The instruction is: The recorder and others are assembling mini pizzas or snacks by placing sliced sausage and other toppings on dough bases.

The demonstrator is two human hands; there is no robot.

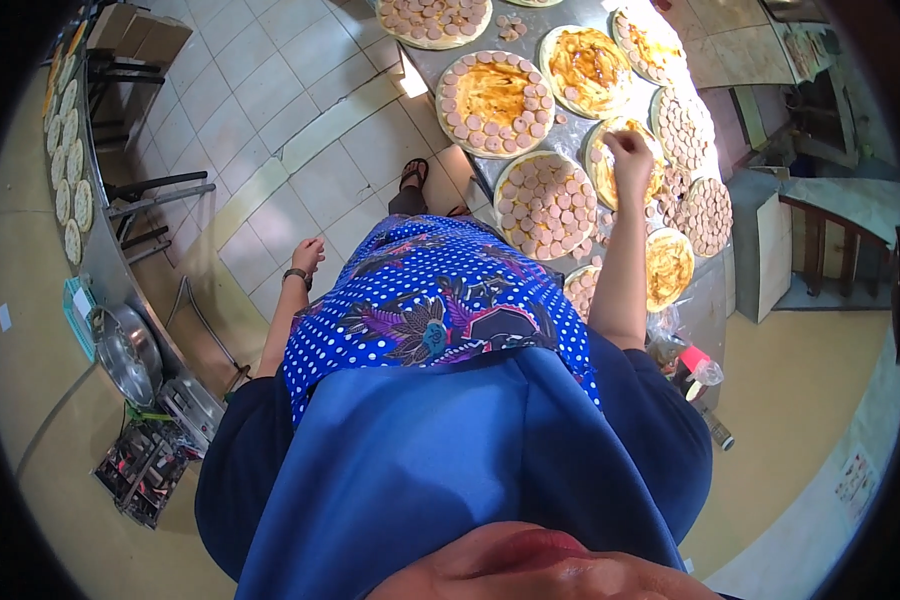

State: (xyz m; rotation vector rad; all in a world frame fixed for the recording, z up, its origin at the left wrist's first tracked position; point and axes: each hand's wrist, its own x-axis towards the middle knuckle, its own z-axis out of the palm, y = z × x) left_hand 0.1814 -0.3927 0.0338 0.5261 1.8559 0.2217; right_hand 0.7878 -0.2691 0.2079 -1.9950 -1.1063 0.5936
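Note:
My right hand [630,163] is over a round pizza base [602,176] spread with orange sauce and some sausage slices. Its fingers are pinched together, pointing down; what they hold, if anything, is hidden. Just left of that lies a pizza covered with pink sausage slices [545,208]. Farther off, another pizza [497,90] has slices round its rim and bare sauce in the middle. Loose sausage slices [672,190] are heaped right of my right hand. My left hand [308,256] hangs beside my body, away from the table, fingers loosely curved and holding nothing visible.
More pizzas, some only sauced [669,268], crowd the metal table [705,300]. Plastic bags [665,325] lie at its near end. At far left, a counter carries rows of pale rounds [74,160] and a metal bowl [130,355]. Black metal legs [160,190] jut out there.

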